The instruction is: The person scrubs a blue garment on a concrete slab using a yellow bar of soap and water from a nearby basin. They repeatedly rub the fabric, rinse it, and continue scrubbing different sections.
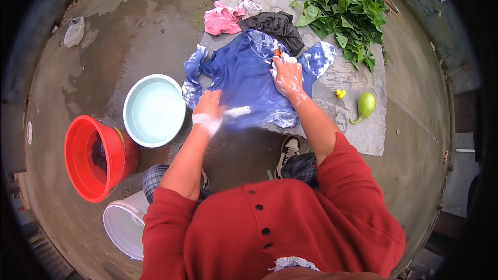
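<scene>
A blue long-sleeved garment with white suds on its sleeves, collar and hem lies spread over a grey stone slab. My right hand, foamy on the fingers and back, rests on its upper right part, beside a small orange-red item near the collar; whether the fingers grip anything is hidden. At the garment's lower left edge is my left hand, with foam around the wrist. The cloth next to it is blurred, and its hold cannot be made out. Behind the garment lie a black cloth, a pink cloth and a whitish cloth.
Left of the slab stand a pale blue basin of water, a red bucket with dark contents and a whitish bucket. Leafy greens, a yellow rubber duck and a green gourd-like vegetable lie on the slab's right.
</scene>
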`<state>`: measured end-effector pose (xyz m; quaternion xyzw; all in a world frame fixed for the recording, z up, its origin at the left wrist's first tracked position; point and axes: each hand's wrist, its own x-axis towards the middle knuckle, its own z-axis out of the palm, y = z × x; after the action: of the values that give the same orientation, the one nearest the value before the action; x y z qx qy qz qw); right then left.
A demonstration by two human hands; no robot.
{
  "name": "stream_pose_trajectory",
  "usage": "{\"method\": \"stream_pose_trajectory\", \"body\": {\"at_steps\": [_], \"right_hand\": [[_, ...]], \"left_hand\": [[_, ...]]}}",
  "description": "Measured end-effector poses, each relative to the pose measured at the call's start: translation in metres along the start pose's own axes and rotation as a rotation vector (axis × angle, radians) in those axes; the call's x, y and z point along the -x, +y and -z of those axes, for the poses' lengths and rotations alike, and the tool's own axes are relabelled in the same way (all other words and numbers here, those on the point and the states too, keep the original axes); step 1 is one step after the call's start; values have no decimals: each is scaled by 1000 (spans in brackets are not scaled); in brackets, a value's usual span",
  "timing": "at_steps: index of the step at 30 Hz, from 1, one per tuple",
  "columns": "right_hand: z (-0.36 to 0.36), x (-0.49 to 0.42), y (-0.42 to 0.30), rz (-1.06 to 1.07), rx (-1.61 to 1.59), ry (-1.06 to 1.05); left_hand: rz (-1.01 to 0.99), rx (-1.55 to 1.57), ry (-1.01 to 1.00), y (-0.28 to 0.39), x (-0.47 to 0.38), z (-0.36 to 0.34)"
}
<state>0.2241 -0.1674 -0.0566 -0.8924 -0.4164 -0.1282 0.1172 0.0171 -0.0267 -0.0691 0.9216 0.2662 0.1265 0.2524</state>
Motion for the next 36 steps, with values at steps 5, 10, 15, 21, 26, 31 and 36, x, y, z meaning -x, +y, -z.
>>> {"method": "stream_pose_trajectory", "body": {"at_steps": [5, 10, 15, 21, 26, 31, 36], "right_hand": [[-17, 20, -44, 378, -284, -492], [-23, 0, -28, 514, -221, -114], [-28, -22, -24, -5, -135, 152], [-32, 10, -67, 741, -392, -422], [-29, -46, -44, 118, -112, -142], [-33, -43, -53, -11, -159, -130], [-32, 5, -66, 590, -392, -337]], "left_hand": [[117, -88, -343, 6, -14, 13], [40, -85, -342, 13, -6, 26], [-107, -18, -382, 25, 15, 35], [-188, -68, -731, 27, 17, 30], [-225, -114, -828, 23, 11, 34], [-150, -38, -727, 26, -4, 44], [-23, 148, -300, 21, -17, 37]]}}
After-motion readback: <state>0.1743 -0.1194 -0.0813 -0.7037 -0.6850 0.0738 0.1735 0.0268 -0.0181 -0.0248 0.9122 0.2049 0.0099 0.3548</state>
